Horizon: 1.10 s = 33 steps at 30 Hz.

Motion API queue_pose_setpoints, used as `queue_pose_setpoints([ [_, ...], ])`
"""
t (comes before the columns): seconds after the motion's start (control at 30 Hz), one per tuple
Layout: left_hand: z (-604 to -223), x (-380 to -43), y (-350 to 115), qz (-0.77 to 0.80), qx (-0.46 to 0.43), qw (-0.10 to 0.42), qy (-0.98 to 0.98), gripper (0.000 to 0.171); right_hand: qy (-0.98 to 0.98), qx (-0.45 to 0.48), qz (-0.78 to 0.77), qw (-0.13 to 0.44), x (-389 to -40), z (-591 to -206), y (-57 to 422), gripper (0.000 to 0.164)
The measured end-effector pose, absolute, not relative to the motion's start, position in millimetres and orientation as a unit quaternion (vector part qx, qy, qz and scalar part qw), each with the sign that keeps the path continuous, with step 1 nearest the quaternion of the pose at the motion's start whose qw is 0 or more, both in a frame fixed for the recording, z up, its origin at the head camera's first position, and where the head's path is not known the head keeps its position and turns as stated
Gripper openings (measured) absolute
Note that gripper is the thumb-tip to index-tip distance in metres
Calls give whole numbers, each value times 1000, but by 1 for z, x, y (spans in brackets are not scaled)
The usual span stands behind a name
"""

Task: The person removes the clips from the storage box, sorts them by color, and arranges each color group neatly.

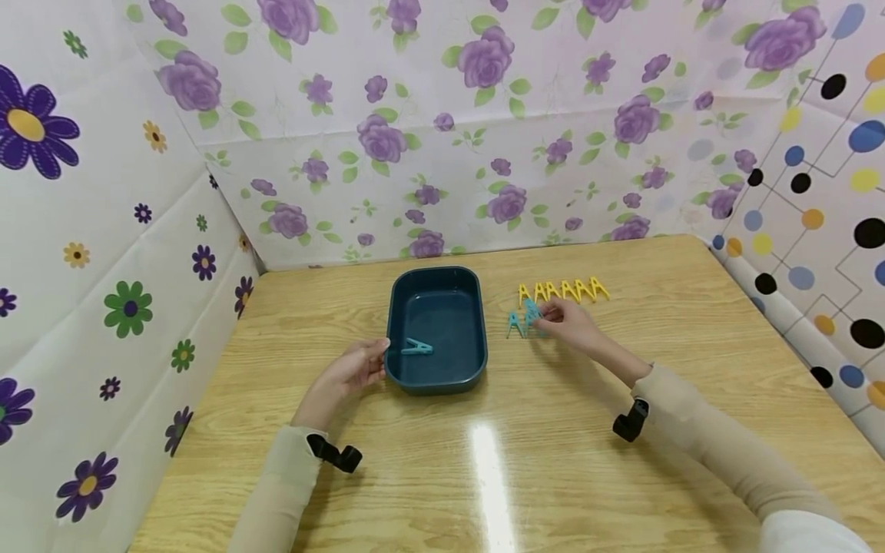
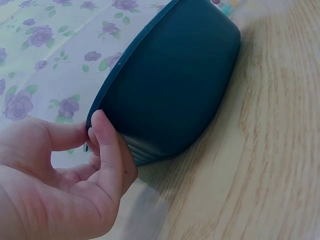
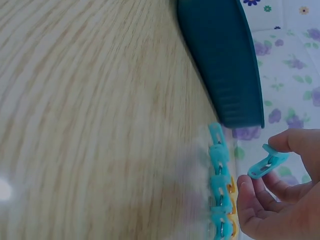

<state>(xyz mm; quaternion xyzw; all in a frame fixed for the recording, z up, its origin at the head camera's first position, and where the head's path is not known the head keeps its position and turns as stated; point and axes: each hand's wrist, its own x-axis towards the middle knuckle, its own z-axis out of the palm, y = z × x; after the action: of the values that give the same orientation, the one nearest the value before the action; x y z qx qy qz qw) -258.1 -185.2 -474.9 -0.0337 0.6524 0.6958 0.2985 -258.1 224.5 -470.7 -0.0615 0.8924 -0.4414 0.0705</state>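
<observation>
A dark teal plastic tub [image 1: 442, 326] stands on the table, with one light-blue clothespin [image 1: 418, 347] lying inside near its left wall. My left hand [image 1: 356, 365] pinches the tub's rim at the left side; in the left wrist view its thumb and fingers meet on the edge [image 2: 107, 100]. Between the thumb and fingers of my right hand [image 1: 568, 322] is another light-blue clothespin [image 3: 269, 162], held above the table. Close to that hand, several more light-blue clothespins [image 3: 220, 187] form a row; in the head view my fingers hide part of it.
Behind the blue row is a line of several yellow clothespins [image 1: 565, 290]. The wooden table [image 1: 415, 468] meets flower-patterned sheets [image 1: 442, 153] at the back and left, and a dotted sheet [image 1: 830, 230] at the right. Each forearm wears a black wrist mount [image 1: 631, 419].
</observation>
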Motion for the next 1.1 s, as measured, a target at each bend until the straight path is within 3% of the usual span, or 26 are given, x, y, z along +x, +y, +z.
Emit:
queue_pose_setpoints([
  [1.1, -472, -257, -185, 690, -28, 304, 656, 14, 938, 48, -341, 31, -256, -472, 299, 35],
])
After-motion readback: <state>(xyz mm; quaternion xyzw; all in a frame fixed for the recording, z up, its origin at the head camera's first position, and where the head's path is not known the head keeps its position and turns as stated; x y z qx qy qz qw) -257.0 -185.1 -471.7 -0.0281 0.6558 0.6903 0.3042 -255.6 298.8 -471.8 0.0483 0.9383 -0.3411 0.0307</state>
